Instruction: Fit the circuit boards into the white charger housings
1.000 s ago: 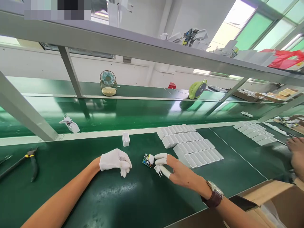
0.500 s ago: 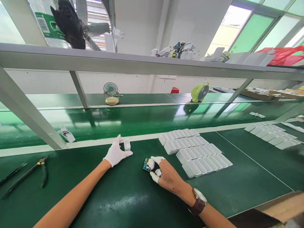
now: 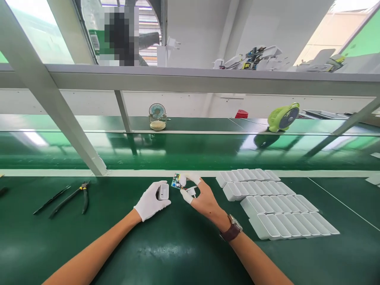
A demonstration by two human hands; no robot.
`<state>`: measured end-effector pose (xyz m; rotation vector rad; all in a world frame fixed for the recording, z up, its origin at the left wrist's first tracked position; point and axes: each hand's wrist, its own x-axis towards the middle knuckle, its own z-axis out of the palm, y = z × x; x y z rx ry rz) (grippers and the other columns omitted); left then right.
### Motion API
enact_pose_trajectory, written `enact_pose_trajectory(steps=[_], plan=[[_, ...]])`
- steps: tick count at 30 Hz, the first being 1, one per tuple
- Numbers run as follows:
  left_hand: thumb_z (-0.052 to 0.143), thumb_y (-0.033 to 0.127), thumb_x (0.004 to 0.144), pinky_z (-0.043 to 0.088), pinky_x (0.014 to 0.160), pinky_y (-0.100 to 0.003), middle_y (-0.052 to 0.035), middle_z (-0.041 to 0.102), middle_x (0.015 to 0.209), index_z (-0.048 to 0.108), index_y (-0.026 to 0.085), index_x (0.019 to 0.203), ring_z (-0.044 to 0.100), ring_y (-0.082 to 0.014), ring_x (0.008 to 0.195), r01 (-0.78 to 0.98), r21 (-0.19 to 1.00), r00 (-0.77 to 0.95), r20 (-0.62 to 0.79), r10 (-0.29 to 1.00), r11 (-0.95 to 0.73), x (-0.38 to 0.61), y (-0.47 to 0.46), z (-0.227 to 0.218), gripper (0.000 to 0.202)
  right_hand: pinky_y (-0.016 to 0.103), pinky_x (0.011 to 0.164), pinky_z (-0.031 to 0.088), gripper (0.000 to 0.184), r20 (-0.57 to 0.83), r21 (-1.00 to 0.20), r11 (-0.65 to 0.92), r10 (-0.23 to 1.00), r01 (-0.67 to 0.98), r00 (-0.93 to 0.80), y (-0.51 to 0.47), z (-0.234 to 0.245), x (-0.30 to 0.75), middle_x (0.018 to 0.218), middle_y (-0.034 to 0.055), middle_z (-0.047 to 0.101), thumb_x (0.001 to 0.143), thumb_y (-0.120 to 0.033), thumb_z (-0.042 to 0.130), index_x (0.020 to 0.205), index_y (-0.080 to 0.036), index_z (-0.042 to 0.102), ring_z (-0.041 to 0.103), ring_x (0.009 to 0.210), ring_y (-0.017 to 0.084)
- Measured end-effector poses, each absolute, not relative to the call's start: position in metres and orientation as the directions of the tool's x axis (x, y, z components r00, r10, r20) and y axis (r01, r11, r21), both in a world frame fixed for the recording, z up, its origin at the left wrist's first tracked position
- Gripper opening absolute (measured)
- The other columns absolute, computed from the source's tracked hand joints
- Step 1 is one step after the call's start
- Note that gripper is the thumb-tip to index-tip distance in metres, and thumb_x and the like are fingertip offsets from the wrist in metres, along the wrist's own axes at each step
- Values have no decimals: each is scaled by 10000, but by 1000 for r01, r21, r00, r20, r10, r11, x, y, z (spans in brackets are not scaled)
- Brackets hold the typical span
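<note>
My left hand (image 3: 152,201), in a white glove, is closed around a small white plastic housing (image 3: 164,191) whose hollow side faces me. Just to its right, my right hand (image 3: 199,192), with white covers on thumb and finger, pinches a small circuit board (image 3: 176,181) carrying several components. A white plug-like part (image 3: 191,192) hangs by the board, under the fingers; how it joins the board is hidden. Board and housing are close together but apart, both held above the green work surface (image 3: 166,245).
Rows of white plastic housings (image 3: 276,225) lie at right. Pliers (image 3: 84,198) and dark tweezers (image 3: 52,200) rest at left. A slanted metal post (image 3: 80,130) and an overhead shelf (image 3: 190,83) frame the bench. Beyond the ledge runs a shiny green belt (image 3: 184,150), with a green fan (image 3: 282,116) behind.
My left hand has closed around the white housing. My right hand has brought the circuit board up and left, close beside it. The camera view has turned left.
</note>
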<state>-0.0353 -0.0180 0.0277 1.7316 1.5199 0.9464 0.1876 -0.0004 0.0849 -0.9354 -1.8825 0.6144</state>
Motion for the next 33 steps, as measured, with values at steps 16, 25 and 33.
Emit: enact_pose_trajectory(steps=[16, 25, 33], plan=[[794, 99, 643, 572, 934, -412, -73, 585, 1227, 537, 258, 1285, 652, -256, 1091, 604, 728, 14, 395, 918, -323, -34, -37, 11, 710, 414, 876, 615, 594, 632, -425, 798, 599, 426, -491, -27, 58, 185, 1231, 128, 649, 915, -161, 610, 1467, -249, 407, 664, 1083, 260], [787, 145, 688, 568, 952, -414, -94, 573, 1256, 507, 272, 1335, 637, -265, 1127, 614, 679, 66, 464, 883, -403, -34, -39, 7, 717, 410, 864, 601, 538, 554, -416, 788, 615, 454, -561, -25, 57, 183, 1131, 97, 676, 922, -150, 566, 1431, -246, 423, 665, 1001, 242], [742, 125, 714, 562, 957, -399, -95, 560, 1263, 490, 281, 1361, 628, -256, 1132, 627, 643, 114, 483, 868, -440, -35, -41, 6, 712, 419, 867, 595, 574, 501, -398, 772, 636, 496, -587, -27, 57, 182, 1150, 111, 675, 912, -155, 573, 1456, -229, 405, 658, 1032, 260]])
